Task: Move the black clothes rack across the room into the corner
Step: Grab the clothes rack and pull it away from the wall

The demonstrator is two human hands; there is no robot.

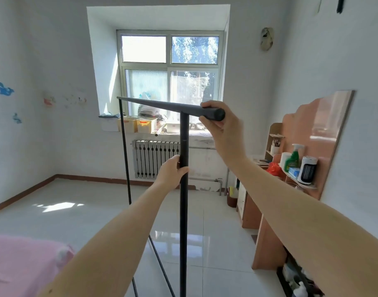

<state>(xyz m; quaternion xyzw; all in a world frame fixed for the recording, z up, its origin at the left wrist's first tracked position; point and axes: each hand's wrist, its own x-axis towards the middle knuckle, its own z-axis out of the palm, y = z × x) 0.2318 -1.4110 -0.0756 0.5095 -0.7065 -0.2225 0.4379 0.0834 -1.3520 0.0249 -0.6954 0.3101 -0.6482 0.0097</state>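
Note:
The black clothes rack (183, 211) stands right in front of me, bare of clothes, its top bar running away toward the window. My left hand (172, 171) is wrapped around the near upright post at about mid height. My right hand (222, 123) grips the near end of the top bar from the right side. The far upright (124, 151) is a thin black line in front of the left edge of the window. The rack's feet are mostly out of sight below the frame.
A pink bed (22, 264) lies at lower left. Wooden shelves with a spray bottle (293, 157) and a small heater (308, 170) line the right wall. A radiator (155, 159) sits under the cluttered windowsill. Glossy tiled floor (87, 202) spreads toward the left corner.

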